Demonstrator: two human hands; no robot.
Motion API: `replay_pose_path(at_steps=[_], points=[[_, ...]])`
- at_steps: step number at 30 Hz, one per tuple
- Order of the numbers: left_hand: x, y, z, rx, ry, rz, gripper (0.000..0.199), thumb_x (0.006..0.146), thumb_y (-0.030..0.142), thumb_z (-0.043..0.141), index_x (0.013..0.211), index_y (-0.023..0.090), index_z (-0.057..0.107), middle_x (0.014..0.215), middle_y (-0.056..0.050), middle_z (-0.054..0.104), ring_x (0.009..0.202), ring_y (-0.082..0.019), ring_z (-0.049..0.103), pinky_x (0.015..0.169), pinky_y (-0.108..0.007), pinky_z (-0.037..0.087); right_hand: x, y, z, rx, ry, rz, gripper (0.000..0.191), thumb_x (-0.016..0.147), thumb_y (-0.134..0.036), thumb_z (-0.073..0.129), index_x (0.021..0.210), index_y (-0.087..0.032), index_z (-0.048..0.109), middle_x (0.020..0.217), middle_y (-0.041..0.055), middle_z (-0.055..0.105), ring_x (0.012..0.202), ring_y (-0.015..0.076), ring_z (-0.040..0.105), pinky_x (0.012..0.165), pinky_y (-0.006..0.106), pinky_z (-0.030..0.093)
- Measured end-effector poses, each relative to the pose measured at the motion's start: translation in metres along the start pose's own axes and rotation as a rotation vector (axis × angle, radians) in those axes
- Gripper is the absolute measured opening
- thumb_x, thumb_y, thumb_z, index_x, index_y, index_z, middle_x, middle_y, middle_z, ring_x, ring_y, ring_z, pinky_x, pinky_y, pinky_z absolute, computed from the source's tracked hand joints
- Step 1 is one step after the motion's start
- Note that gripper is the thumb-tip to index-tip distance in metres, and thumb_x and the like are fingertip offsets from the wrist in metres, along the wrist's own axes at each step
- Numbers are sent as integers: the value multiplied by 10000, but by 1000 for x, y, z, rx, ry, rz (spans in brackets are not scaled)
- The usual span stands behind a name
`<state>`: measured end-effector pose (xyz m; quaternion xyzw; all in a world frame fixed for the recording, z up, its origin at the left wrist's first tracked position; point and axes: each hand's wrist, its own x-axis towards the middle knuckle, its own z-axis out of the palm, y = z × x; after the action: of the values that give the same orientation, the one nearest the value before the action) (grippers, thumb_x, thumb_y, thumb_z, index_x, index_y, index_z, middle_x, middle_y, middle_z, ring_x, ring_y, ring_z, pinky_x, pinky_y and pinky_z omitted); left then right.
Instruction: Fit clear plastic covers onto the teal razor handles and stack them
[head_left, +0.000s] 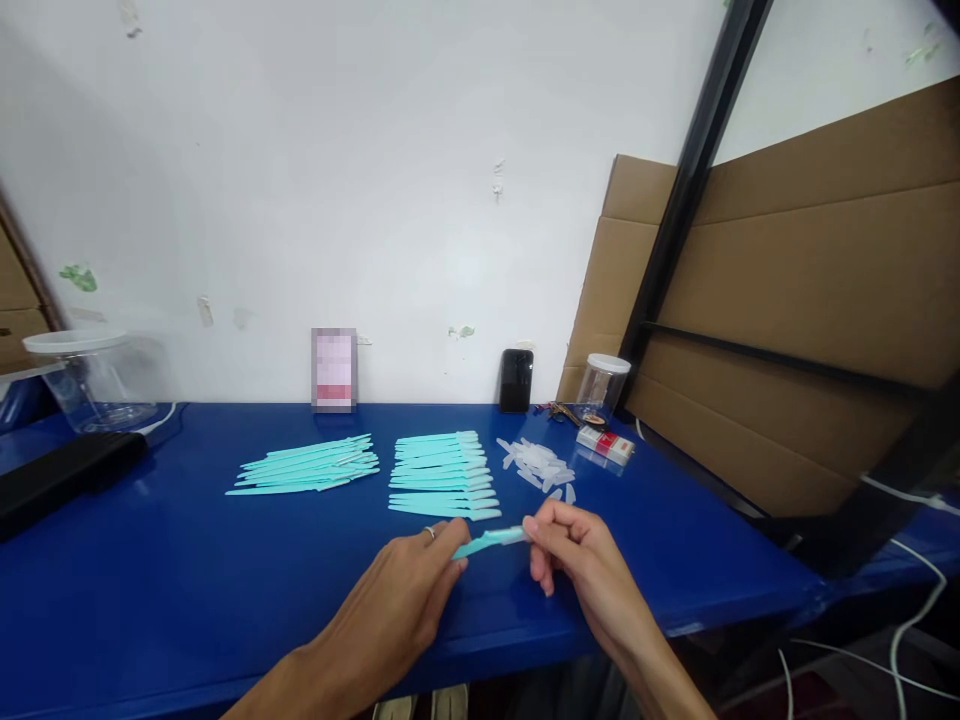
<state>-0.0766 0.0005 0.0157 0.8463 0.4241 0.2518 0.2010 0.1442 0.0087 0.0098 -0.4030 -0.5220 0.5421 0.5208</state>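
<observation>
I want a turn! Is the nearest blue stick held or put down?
Held: left hand and right hand pinch the blue stick between them.

On the table [187, 580], stick pile [307, 467] left of stick row [441, 470], covers [536, 460] right, jar [602, 383] behind, farther right.

Head camera looks forward and down — near the blue table [187, 590] (wall [405, 200] beyond, seemingly square-on).

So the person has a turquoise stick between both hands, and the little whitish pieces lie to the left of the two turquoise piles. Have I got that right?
Not quite: the head view shows the whitish pieces lying to the right of both turquoise piles. The left hand and right hand do have a turquoise stick between them.
</observation>
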Motion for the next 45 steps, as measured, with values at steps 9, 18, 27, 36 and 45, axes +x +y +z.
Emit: replay_pose_path(at_steps=[9, 18, 27, 36, 45], points=[[1, 3, -5, -145, 18, -49, 137, 1010, 307, 363, 937, 253, 466, 796, 34, 582, 684, -155, 522, 621, -245, 347, -1, -3, -4, 128, 129, -47, 187, 746, -311, 787, 737, -173, 660, 663, 11, 654, 637, 150, 557, 642, 271, 434], [1, 6, -7, -120, -2, -47, 136, 1002, 292, 357, 940, 251, 470, 813, 19, 595, 716, -168, 539, 632, -251, 354, -3, -2, -1, 67, 98, -66, 183, 721, -305, 813, 766, -175, 692, 691, 9, 666, 662, 158, 575, 675, 273, 439], [0, 2, -2, -67, 2, -34, 154, 1012, 301, 350, 939, 255, 478, 820, 22, 606, 722, -167, 548, 632, -256, 345, -3, 0, -1, -25, 67, -105, 181, 732, -325, 811, 788, -172, 731, 686, 19, 691, 645, 154, 604, 651, 261, 460], [-5, 0, 5, 164, -81, 20, 203, 1017, 262, 282, 968, 243, 478, 827, -12, 639, 696, -182, 586, 595, -274, 352, -6, 6, 3, -119, -41, -62, 238, 760, -399, 782, 808, -168, 755, 686, 57, 741, 676, 195, 682, 680, 288, 506], [10, -15, -13, 354, 139, 61, 229, 1011, 285, 360, 1064, 256, 581, 1048, -50, 608, 891, -212, 622, 745, -306, 450, 5, 2, -8, -122, 160, -182, 208, 764, -377, 755, 789, -172, 734, 772, 66, 738, 707, 202, 657, 689, 307, 501]])
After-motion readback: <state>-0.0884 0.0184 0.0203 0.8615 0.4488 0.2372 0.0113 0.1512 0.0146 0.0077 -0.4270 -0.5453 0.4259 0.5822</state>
